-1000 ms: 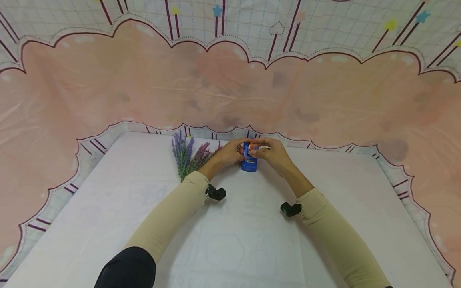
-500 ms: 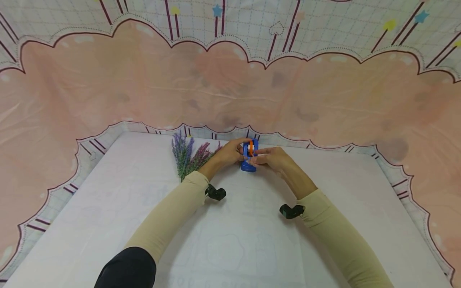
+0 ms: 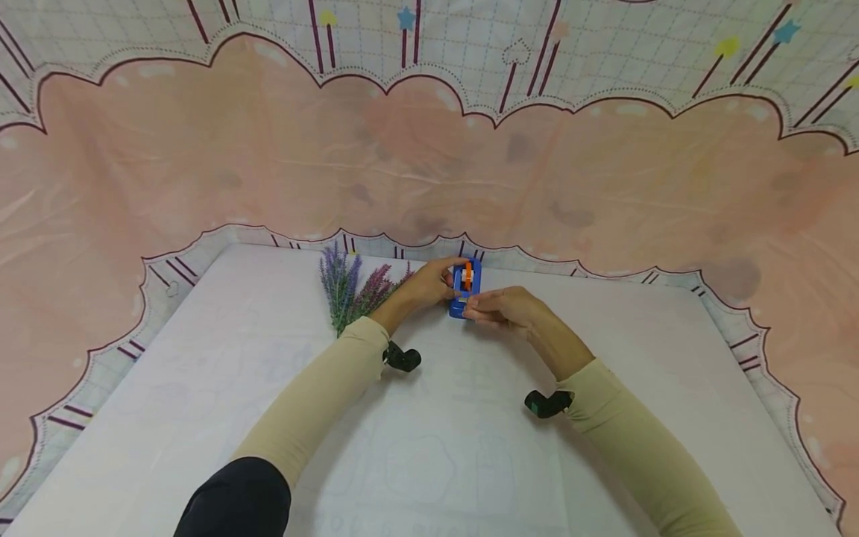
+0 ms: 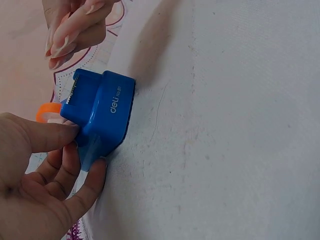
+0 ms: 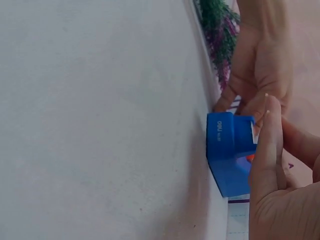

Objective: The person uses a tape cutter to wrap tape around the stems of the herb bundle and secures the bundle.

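Observation:
A blue tape dispenser [image 3: 458, 307] with an orange-cored roll [image 3: 467, 275] stands near the table's far edge. My left hand [image 3: 426, 286] grips its side, thumb and fingers on the blue body [image 4: 111, 112] in the left wrist view. Beyond the toothed cutter end, the right hand [image 4: 77, 30] holds its thumb and fingertips close together, a little apart from the body. Seen from above, that right hand [image 3: 513, 309] is at the dispenser's near end. Whether tape lies between its fingertips cannot be made out.
Purple [image 3: 341, 280] and pink [image 3: 377, 289] artificial flowers lie left of the dispenser, partly behind the left forearm. The white table [image 3: 416, 447] meets a patterned peach cloth [image 3: 302, 171] at the back. Dark devices [image 3: 403, 358] are on both wrists.
The right hand has moved from the orange roll toward me, down to the dispenser's near end, uncovering the roll. The left hand has kept its grip and place.

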### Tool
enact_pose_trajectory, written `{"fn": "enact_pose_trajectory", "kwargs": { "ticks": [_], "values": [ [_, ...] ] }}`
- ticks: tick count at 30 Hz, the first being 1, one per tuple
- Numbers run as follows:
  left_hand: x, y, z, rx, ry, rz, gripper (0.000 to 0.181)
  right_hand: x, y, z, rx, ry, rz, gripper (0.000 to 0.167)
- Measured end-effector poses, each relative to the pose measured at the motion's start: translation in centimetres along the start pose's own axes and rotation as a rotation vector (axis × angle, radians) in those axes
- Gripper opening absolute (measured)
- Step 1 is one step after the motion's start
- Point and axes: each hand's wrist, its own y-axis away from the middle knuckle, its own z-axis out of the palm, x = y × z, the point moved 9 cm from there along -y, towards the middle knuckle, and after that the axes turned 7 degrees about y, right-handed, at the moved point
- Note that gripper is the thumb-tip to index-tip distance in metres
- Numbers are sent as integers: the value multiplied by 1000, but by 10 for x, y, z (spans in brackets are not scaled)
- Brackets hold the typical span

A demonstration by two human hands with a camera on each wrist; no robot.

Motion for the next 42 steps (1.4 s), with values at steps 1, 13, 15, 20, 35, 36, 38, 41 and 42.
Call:
{"fn": "enact_pose_trajectory", "kwargs": {
  "ticks": [1, 13, 15, 20, 35, 36, 38, 41, 42],
  "values": [
    [0, 0, 0, 1, -2, 1, 71, 0, 1, 1, -4, 5, 1, 36],
    [1, -2, -1, -3, -25, 9, 71, 4, 5, 1, 17, 71, -12, 38],
    [2, -1, -1, -1, -29, 10, 71, 5, 5, 2, 3, 47, -13, 38],
    [3, -1, -2, 3, -40, 13, 71, 7, 5, 4, -13, 11, -13, 36],
    [4, 0, -1, 6, -64, 11, 72, 14, 7, 10, -48, 22, -3, 37],
    [4, 0, -1, 8, -63, 12, 72, 15, 7, 10, -49, 30, 0, 37],
    [4, 0, -1, 11, -59, 13, 72, 17, 8, 12, -58, 44, 4, 37],
    [3, 0, -1, 12, -58, 18, 72, 21, 9, 14, -69, 59, 13, 37],
    [3, 0, -1, 12, -58, 20, 72, 22, 9, 15, -71, 59, 14, 37]
  ]
}}
